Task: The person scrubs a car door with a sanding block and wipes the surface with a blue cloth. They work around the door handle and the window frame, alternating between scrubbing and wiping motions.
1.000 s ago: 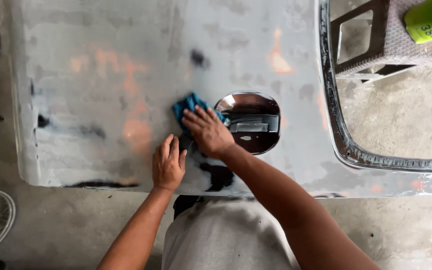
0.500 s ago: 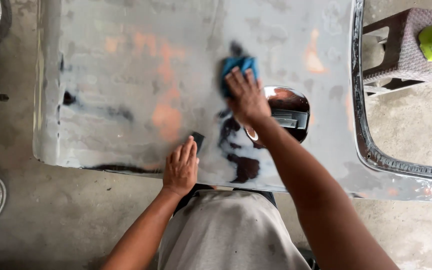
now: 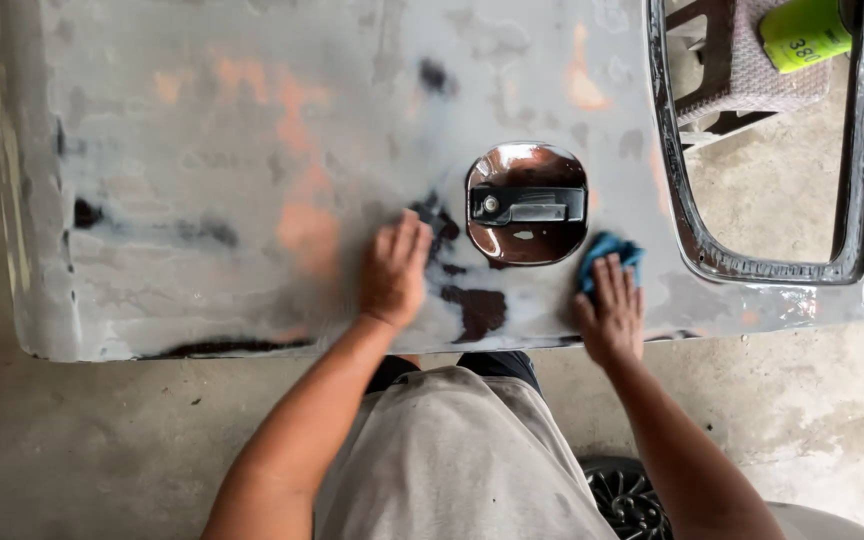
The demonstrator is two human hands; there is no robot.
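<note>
A sanded grey car door panel (image 3: 202, 150) with orange and black patches lies flat in front of me. A chrome handle recess with a black handle (image 3: 527, 203) sits near its middle. My left hand (image 3: 395, 272) rests flat on the panel just left of the recess, fingers together, holding nothing. My right hand (image 3: 612, 310) presses a blue cloth (image 3: 607, 252) against the panel to the lower right of the recess, close to the chrome window frame (image 3: 697, 240).
A brown plastic stool (image 3: 742, 75) with a lime-green object (image 3: 802, 35) on it shows through the window opening. Concrete floor (image 3: 102, 440) surrounds the panel. A dark wheel-like object (image 3: 627, 495) lies by my legs.
My right hand has carried the blue cloth from above the handle recess down to its lower right. My left hand has slid up the panel, closer to the recess.
</note>
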